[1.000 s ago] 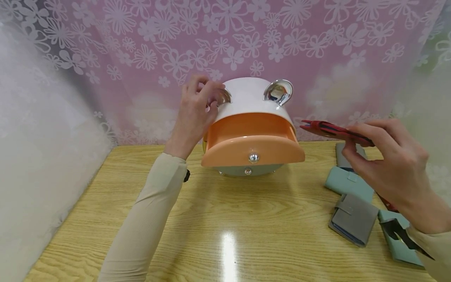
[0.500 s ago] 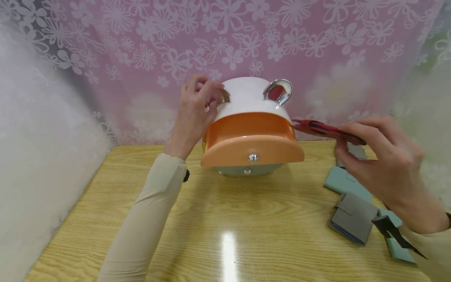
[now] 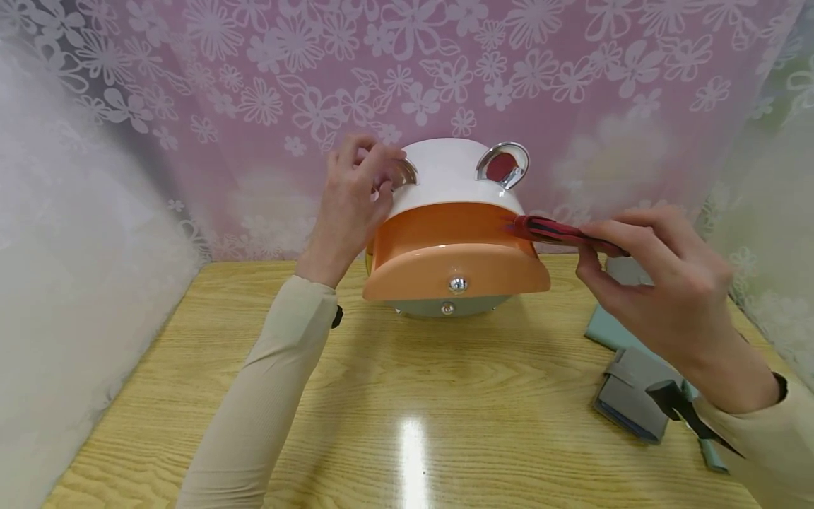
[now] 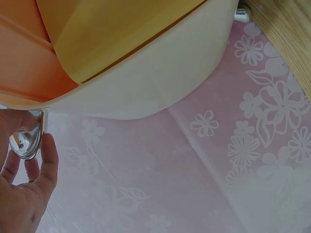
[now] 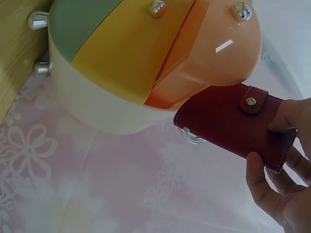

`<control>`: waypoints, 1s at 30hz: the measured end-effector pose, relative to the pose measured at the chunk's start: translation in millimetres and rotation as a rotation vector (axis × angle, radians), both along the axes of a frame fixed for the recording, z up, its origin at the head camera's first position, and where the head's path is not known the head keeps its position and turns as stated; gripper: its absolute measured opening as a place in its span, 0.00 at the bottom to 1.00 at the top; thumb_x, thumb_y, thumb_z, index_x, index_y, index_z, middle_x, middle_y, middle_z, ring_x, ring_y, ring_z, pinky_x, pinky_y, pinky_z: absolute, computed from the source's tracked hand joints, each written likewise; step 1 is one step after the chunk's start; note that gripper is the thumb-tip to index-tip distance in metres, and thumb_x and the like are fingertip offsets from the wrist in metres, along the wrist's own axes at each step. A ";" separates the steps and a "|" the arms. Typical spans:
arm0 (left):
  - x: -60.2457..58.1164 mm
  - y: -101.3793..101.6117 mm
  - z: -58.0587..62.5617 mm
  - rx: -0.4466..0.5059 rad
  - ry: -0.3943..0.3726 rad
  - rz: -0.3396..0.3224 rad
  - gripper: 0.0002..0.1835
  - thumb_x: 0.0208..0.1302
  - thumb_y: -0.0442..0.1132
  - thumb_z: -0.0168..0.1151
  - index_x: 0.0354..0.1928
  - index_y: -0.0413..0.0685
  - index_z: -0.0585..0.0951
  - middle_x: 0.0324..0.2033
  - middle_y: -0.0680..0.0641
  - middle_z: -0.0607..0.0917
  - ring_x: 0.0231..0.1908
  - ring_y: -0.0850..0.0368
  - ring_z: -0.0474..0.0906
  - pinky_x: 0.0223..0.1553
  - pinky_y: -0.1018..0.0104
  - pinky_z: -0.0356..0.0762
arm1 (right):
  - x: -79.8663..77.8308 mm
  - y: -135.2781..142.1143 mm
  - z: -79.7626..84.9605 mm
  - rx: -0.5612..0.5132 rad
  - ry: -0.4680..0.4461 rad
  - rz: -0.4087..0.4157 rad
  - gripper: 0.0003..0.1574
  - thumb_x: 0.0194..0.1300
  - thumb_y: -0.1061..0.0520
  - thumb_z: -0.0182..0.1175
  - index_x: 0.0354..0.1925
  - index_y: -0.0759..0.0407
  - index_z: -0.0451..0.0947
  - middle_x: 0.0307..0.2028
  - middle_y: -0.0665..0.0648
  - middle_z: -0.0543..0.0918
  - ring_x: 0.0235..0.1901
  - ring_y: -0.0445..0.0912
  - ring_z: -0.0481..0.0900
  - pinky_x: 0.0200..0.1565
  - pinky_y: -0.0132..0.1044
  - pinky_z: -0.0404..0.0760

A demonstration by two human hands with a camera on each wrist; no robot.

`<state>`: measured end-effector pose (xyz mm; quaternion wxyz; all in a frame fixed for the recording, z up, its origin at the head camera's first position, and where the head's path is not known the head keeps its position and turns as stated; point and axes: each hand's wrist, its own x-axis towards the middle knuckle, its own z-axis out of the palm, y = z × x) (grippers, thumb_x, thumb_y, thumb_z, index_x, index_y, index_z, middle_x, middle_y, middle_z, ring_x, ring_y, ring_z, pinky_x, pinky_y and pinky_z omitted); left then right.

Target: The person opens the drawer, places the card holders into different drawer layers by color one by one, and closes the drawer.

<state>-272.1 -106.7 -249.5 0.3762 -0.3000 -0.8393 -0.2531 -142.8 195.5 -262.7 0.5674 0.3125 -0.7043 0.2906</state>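
Observation:
My left hand [image 3: 350, 194] grips the left chrome ear [image 4: 29, 145] on top of a small white cabinet [image 3: 445, 170]. The cabinet's orange top drawer [image 3: 420, 276] is pulled out; yellow [image 5: 129, 53] and green [image 5: 82, 34] drawer fronts sit below it. Between thumb and fingers, my right hand [image 3: 668, 283] pinches a dark red wallet [image 5: 218, 121] with a snap strap. The wallet's far end overlaps the drawer opening's right side in the head view. In the right wrist view it lies close beside the orange drawer's edge.
On the wooden table [image 3: 381, 410], right of the cabinet, lie a grey wallet [image 3: 636, 396], a teal wallet [image 3: 607, 329] and others partly hidden under my right arm. A pink flowered curtain [image 3: 286, 85] hangs right behind the cabinet.
My right hand has moved left with the red wallet, bringing its end from beside the cabinet to over the drawer opening. The left hand stays on the ear.

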 end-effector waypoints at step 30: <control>0.3 0.6 -0.2 0.000 0.011 0.002 0.16 0.65 0.28 0.61 0.53 0.47 0.81 0.50 0.40 0.74 0.50 0.43 0.73 0.54 0.52 0.67 | -17.5 -14.5 3.7 0.173 -0.155 0.057 0.14 0.59 0.64 0.71 0.45 0.66 0.86 0.39 0.68 0.83 0.31 0.54 0.81 0.55 0.12 0.68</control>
